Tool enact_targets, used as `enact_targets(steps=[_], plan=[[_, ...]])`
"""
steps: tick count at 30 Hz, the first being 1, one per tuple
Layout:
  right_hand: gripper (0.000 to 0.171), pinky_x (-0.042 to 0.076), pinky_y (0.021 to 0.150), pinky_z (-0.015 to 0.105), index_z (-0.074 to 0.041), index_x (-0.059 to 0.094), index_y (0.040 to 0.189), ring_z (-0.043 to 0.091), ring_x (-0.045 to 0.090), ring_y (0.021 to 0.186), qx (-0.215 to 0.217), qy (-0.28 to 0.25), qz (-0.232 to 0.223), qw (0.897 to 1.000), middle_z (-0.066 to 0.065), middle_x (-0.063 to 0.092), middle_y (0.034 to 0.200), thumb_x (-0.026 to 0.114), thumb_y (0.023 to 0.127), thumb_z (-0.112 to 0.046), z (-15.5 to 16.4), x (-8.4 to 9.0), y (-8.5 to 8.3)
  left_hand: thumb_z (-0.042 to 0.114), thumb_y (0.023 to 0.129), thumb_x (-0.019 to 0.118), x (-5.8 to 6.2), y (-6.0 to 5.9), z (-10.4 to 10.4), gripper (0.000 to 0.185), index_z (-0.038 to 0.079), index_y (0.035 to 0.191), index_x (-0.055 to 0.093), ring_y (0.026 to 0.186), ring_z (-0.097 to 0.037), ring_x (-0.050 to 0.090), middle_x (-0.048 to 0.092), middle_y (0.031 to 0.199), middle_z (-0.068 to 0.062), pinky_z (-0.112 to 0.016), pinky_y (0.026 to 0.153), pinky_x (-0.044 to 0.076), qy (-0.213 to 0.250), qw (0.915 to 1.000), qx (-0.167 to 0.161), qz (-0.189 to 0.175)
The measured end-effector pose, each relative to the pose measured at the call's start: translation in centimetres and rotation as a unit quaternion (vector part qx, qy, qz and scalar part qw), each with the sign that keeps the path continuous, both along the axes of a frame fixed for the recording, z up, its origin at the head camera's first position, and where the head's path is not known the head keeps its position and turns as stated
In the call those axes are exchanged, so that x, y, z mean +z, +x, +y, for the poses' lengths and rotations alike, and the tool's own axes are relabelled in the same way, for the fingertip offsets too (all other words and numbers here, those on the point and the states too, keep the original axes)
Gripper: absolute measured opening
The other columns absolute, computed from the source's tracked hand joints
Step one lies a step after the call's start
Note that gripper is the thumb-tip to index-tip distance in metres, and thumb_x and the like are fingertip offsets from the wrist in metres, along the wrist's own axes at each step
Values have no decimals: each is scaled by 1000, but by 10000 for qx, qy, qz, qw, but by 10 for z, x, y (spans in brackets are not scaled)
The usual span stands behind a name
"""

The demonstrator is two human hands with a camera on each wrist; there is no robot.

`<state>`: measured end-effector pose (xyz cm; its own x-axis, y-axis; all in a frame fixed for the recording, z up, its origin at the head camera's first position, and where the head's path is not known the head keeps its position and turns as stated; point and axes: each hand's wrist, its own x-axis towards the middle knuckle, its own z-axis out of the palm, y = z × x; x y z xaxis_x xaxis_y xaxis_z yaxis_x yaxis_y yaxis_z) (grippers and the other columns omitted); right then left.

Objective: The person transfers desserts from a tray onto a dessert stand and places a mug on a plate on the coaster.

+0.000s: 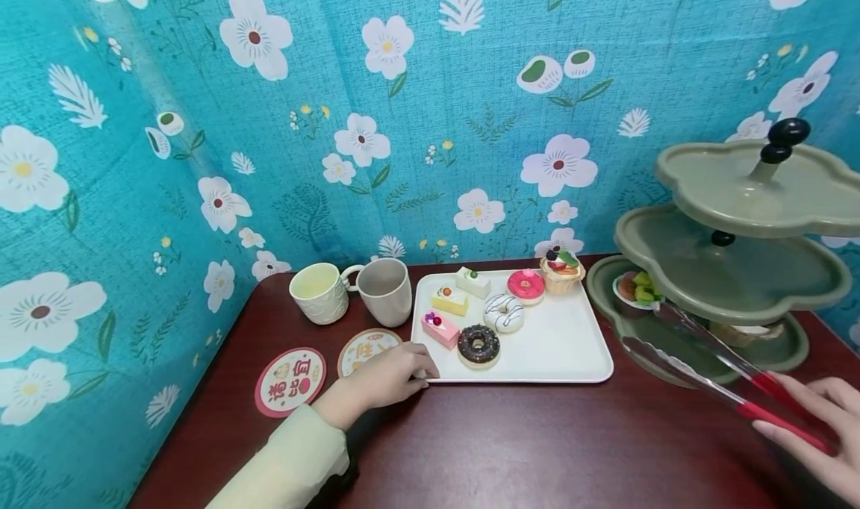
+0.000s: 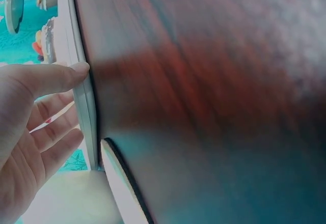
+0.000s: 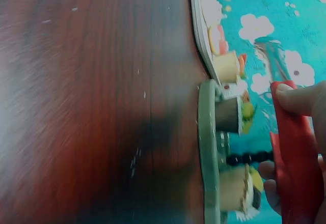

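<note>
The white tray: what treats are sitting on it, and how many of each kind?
Donuts, 3: pink donut, white donut, dark donut
Cake slices, 3: white cake slice, yellow cake slice, pink cake slice
Cupcakes, 1: fruit-topped cupcake
Total on the white tray: 7

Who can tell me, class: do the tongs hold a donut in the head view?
No, all three donuts lie on the white tray, apart from the tongs.
</note>
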<state>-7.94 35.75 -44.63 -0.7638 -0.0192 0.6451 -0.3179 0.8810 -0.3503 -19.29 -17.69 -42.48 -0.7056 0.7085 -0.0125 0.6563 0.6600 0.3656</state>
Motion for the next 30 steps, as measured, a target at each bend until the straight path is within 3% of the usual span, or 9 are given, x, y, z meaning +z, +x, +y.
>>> enact_targets(steps=[1, 4, 8, 11, 16, 20, 26, 30], plan=[[107, 27, 55, 17, 16, 68, 111, -17, 26, 83, -19, 117, -28, 9999, 11, 50, 83, 59, 76, -85, -5, 3, -4, 1, 90, 75, 0, 0, 0, 14, 10, 100, 78, 91, -10, 61, 67, 97, 1, -27, 84, 53, -10, 10000, 8, -3], [105, 27, 50, 21, 15, 68, 108, -9, 30, 77, -39, 247, -183, 9995, 11, 50, 86, 61, 75, -84, -15, 5, -13, 1, 91, 74, 0, 0, 1, 14, 10, 101, 78, 92, -11, 61, 67, 98, 1, -26, 84, 53, -49, 10000, 10, 6], [89, 28, 49, 25, 15, 66, 114, 7, 35, 68, -283, 687, -841, 9937, 11, 49, 91, 79, 77, -65, -25, 9, -23, 2, 92, 74, 2, 1, 2, 13, 10, 102, 78, 93, -12, 61, 67, 99, 0, -27, 85, 53, -107, 9999, -2, 34], [80, 31, 50, 28, 17, 64, 117, 14, 38, 66, -199, 853, -1063, 9905, 12, 48, 92, 85, 79, -50, -27, 9, -31, 2, 92, 73, 4, 1, 2, 14, 10, 101, 78, 93, -12, 61, 67, 99, 0, -27, 86, 53, -119, 9999, -5, 53], [70, 34, 50, 28, 17, 66, 115, 12, 38, 67, 99, 951, -985, 9905, 7, 47, 90, 88, 78, -38, -27, 6, -42, 2, 92, 73, 3, 1, 3, 14, 10, 101, 78, 94, -12, 61, 67, 99, 0, -27, 87, 52, -108, 9999, 1, 61], [69, 38, 51, 33, 17, 65, 117, 19, 43, 69, 93, 933, -1235, 9879, 13, 49, 91, 88, 80, -36, -30, 5, -50, 3, 92, 73, 2, 0, 4, 13, 11, 102, 78, 94, -12, 61, 68, 100, 1, -27, 87, 52, -126, 9999, 29, 40], [69, 46, 62, 59, 16, 63, 122, 40, 55, 80, 87, 804, -1605, 9837, 28, 51, 105, 84, 84, -38, -38, 6, -60, 3, 92, 73, 2, 0, 3, 13, 10, 102, 78, 94, -12, 61, 68, 100, 0, -27, 87, 52, -167, 9998, 69, 19], [69, 46, 63, 62, 16, 63, 120, 43, 55, 82, 59, 838, -1661, 9825, 30, 53, 104, 85, 83, -38, -45, 7, -64, 3, 92, 74, 3, 1, 2, 13, 10, 102, 78, 94, -12, 61, 67, 99, 0, -27, 87, 52, -158, 9998, 35, 61]])
